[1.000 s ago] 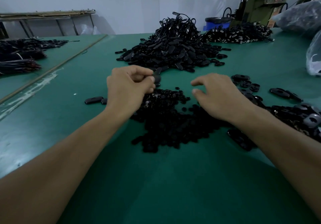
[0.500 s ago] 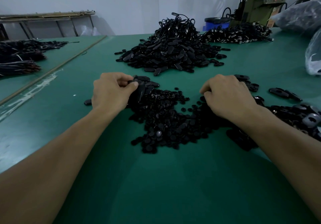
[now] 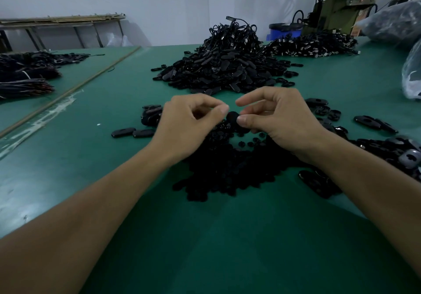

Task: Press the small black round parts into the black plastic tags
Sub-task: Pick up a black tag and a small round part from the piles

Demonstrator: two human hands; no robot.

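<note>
- Head view: left hand and right hand raised over green table, fingertips nearly meeting.
- Black plastic tag pinched between both.
- Small black round parts heaped directly beneath.
- More tags piled beyond.

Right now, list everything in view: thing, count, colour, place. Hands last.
Table: one, green, fills the foreground.
Round parts: heap, black, centre, under the hands.
Tags: big mound, black, mid-table; loose ones right, two left.
Corded pieces: pile, black, far right.
Bundles: several, dark, far left.
Machine: one, olive, back right.
Bucket: one, blue, beside the machine.
Plastic bags: two, clear, right edge.
Left hand: fingers pinched.
Right hand: holds a black piece.
</note>
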